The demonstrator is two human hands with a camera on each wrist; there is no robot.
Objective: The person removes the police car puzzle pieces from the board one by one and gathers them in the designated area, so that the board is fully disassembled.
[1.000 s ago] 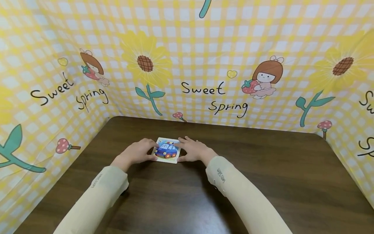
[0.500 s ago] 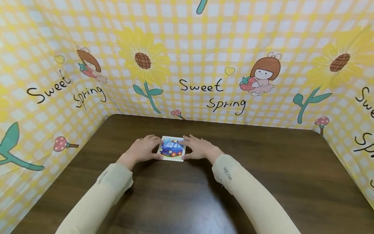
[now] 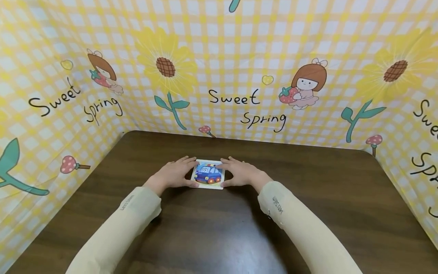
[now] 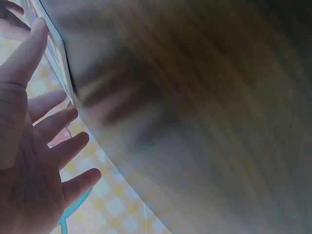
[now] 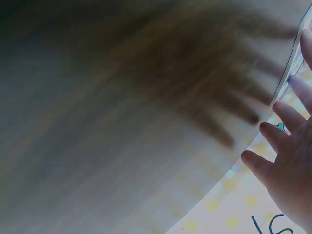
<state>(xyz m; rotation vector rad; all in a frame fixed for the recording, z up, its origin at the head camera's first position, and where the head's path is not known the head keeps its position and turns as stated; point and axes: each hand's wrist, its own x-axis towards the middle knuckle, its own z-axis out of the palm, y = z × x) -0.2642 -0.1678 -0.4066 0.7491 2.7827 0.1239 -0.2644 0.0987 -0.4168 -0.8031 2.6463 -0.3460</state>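
A thin square board (image 3: 208, 174) with a white border and a picture of a blue cartoon car lies at the table's back middle. At its left side my left hand (image 3: 172, 174) touches the edge, thumb at the near corner and fingers at the far corner. My right hand (image 3: 243, 173) mirrors this on the right side. In the left wrist view the thumb of the left hand (image 4: 31, 141) meets the board's rim (image 4: 64, 63), and the other fingers are spread. The right wrist view shows the right hand (image 5: 295, 165) with extended fingers, one touching the board (image 5: 291, 63).
The dark brown wooden table (image 3: 342, 186) has rounded back corners. Yellow checked cloth (image 3: 222, 57) with flowers and lettering hangs along its back and both sides. Both forearms, in pale sleeves (image 3: 301, 224), reach in from the near edge.
The board and both hands have moved to the right across the table together. The hands stay on its two sides throughout. The head view has shifted slightly.
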